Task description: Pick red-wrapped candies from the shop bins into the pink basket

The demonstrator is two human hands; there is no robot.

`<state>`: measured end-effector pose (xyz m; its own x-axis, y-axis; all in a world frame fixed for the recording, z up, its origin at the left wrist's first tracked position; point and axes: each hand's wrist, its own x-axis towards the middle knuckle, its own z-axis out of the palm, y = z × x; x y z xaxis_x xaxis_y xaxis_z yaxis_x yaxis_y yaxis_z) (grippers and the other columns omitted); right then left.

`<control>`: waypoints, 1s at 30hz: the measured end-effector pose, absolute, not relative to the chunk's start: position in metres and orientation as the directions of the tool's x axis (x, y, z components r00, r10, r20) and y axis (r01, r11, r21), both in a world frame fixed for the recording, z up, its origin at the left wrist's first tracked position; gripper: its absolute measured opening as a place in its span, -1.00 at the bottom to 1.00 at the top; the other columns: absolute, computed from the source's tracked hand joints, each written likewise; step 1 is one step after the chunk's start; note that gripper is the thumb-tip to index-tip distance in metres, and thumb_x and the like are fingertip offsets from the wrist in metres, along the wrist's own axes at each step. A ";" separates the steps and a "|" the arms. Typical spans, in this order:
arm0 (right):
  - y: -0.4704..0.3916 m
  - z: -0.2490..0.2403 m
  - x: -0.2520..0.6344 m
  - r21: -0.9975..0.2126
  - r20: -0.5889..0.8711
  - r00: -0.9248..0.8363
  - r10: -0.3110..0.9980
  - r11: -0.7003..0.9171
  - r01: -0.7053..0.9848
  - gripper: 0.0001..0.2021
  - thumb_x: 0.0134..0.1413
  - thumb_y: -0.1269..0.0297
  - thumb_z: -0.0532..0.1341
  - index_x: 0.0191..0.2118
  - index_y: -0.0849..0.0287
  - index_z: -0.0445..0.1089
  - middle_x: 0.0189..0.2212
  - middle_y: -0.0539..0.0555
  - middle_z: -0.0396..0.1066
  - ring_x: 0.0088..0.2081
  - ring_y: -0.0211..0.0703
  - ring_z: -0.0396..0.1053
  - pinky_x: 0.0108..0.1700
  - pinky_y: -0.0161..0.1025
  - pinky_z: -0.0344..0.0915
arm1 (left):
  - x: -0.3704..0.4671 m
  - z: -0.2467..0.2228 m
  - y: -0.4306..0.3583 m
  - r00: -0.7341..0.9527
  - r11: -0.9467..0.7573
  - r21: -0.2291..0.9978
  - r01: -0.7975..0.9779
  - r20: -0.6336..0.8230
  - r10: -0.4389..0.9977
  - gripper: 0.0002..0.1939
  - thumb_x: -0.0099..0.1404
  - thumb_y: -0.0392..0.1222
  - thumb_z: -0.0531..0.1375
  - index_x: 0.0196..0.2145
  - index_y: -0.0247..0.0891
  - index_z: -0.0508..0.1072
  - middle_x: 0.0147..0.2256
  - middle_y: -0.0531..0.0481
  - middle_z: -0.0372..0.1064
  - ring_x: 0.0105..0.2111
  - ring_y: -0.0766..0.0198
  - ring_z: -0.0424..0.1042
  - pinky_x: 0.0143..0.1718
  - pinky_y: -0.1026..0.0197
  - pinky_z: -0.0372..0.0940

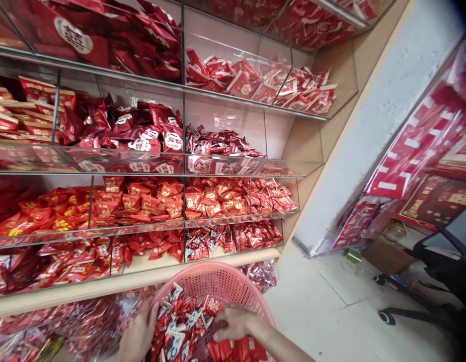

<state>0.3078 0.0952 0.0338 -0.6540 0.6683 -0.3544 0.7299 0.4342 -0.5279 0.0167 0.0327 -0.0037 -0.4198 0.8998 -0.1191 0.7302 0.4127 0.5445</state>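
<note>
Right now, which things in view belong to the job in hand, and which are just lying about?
In the job:
basket
packets in it
left hand, at the rim
right hand, among the packets

Apparently lying about:
shelf packets, no hand on them
chair
box

Shows a bare left hand [138, 331], a bare right hand [235, 322] and a slender right forearm [280, 342], likewise bare.
</note>
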 end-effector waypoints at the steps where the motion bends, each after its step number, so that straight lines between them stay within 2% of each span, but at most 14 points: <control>1: 0.101 0.050 0.313 -0.538 -0.314 -0.674 0.669 0.460 0.706 -0.58 -0.17 -0.06 0.22 -0.17 0.03 0.45 -0.20 0.06 0.43 -0.13 0.01 0.35 -0.14 -0.12 0.27 | 0.016 -0.005 0.033 -0.419 0.414 0.549 0.726 -0.125 0.900 -0.40 0.28 0.12 -0.22 0.12 -0.27 0.16 0.03 -0.17 0.30 -0.01 0.00 0.33 -0.05 0.03 0.22; 3: 0.117 0.091 0.325 -0.576 -0.169 -0.702 0.691 0.509 0.640 -0.62 0.00 -0.01 0.11 -0.15 0.09 0.43 -0.19 0.09 0.43 -0.18 -0.06 0.37 -0.16 -0.17 0.26 | 0.015 -0.008 0.034 -0.412 0.416 0.557 0.719 -0.140 0.900 -0.41 0.29 0.11 -0.22 0.12 -0.26 0.16 0.01 -0.16 0.32 -0.03 0.00 0.34 -0.05 0.02 0.22; 4: 0.127 0.114 0.333 -0.596 -0.087 -0.703 0.706 0.528 0.605 -0.65 0.05 0.02 0.08 -0.20 0.12 0.43 -0.26 0.07 0.45 -0.25 -0.12 0.39 -0.22 -0.22 0.27 | 0.014 -0.009 0.034 -0.408 0.417 0.562 0.715 -0.149 0.901 -0.43 0.29 0.10 -0.22 0.12 -0.24 0.16 0.01 -0.15 0.33 -0.04 0.00 0.35 -0.05 0.02 0.23; 8: 0.174 0.200 0.365 -0.559 0.314 -0.463 0.829 0.555 0.616 -0.74 0.10 0.12 0.06 -0.23 0.18 0.36 -0.44 0.03 0.42 -0.41 -0.23 0.35 -0.35 -0.31 0.24 | 0.013 -0.014 0.035 -0.404 0.419 0.577 0.701 -0.164 0.900 -0.47 0.29 0.02 -0.21 0.11 -0.24 0.15 0.06 -0.12 0.27 -0.01 0.03 0.33 -0.04 0.04 0.23; 10: 0.196 0.229 0.379 -0.483 0.473 -0.306 0.826 0.534 0.694 -0.78 0.10 0.19 0.05 -0.22 0.19 0.32 -0.46 0.02 0.38 -0.45 -0.23 0.32 -0.37 -0.30 0.23 | 0.013 -0.014 0.034 -0.405 0.420 0.583 0.696 -0.165 0.900 -0.46 0.28 0.03 -0.22 0.11 -0.25 0.15 0.08 -0.11 0.24 0.03 0.04 0.29 -0.01 0.05 0.21; 13: 0.222 0.250 0.389 -0.267 0.630 -0.248 0.736 0.505 0.821 -0.67 0.04 0.31 0.08 -0.03 0.19 0.21 -0.24 0.13 0.36 -0.22 -0.10 0.31 -0.20 -0.20 0.22 | 0.014 -0.011 0.034 -0.396 0.433 0.594 0.678 -0.200 0.896 -0.41 0.29 0.07 -0.27 0.13 -0.28 0.13 0.09 -0.13 0.24 0.04 0.03 0.28 0.01 0.03 0.18; 16: 0.241 0.254 0.387 -0.085 0.596 -0.331 0.732 0.468 0.880 -0.41 -0.05 0.36 0.14 0.16 0.17 0.02 -0.02 0.23 0.22 -0.02 0.04 0.20 -0.07 -0.10 0.16 | 0.013 -0.010 0.033 -0.393 0.429 0.616 0.660 -0.204 0.897 -0.38 0.29 0.08 -0.31 0.13 -0.29 0.14 0.10 -0.12 0.22 0.06 0.05 0.24 0.06 0.04 0.14; 19: 0.256 0.253 0.379 -0.007 0.468 -0.364 0.805 0.415 0.910 -0.32 -0.07 0.31 0.18 0.20 0.18 -0.05 0.03 0.26 0.19 0.00 0.08 0.18 -0.07 -0.07 0.14 | 0.011 -0.013 0.033 -0.412 0.430 0.631 0.645 -0.187 0.892 -0.39 0.28 0.08 -0.30 0.11 -0.27 0.18 0.07 -0.09 0.26 0.07 0.08 0.24 0.07 0.06 0.13; 23: 0.267 0.256 0.370 0.084 0.364 -0.349 0.863 0.343 0.936 -0.42 0.00 0.21 0.16 0.15 0.23 0.05 0.01 0.28 0.24 -0.01 0.10 0.18 -0.07 -0.05 0.09 | 0.006 -0.020 0.031 -0.391 0.353 0.648 0.675 -0.092 0.916 -0.50 0.25 -0.03 -0.16 0.06 -0.23 0.25 0.03 -0.04 0.32 0.04 0.12 0.28 0.00 0.13 0.21; 26: 0.270 0.258 0.370 0.140 0.367 -0.307 0.878 0.274 0.952 -0.54 0.05 0.15 0.12 0.06 0.21 0.16 -0.06 0.24 0.31 -0.01 0.10 0.17 -0.06 -0.05 0.06 | 0.004 -0.024 0.029 -0.384 0.320 0.662 0.678 -0.053 0.922 -0.53 0.22 -0.07 -0.11 0.04 -0.21 0.27 0.00 -0.03 0.35 0.01 0.12 0.32 -0.03 0.15 0.24; 30: 0.272 0.258 0.369 0.102 0.391 -0.246 0.887 0.224 0.969 -0.63 0.11 0.16 0.05 0.02 0.20 0.16 -0.08 0.22 0.32 -0.08 0.01 0.28 -0.17 -0.17 0.14 | 0.004 -0.023 0.028 -0.413 0.365 0.681 0.636 -0.100 0.905 -0.49 0.27 0.04 -0.17 0.05 -0.21 0.26 0.01 -0.06 0.33 -0.01 0.10 0.33 -0.06 0.15 0.26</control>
<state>0.3686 0.2718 0.2582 -0.2463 0.8867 0.3912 0.9692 0.2242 0.1022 0.0045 0.0283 -0.0231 -0.4126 0.9055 -0.0997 0.6355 0.3645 0.6806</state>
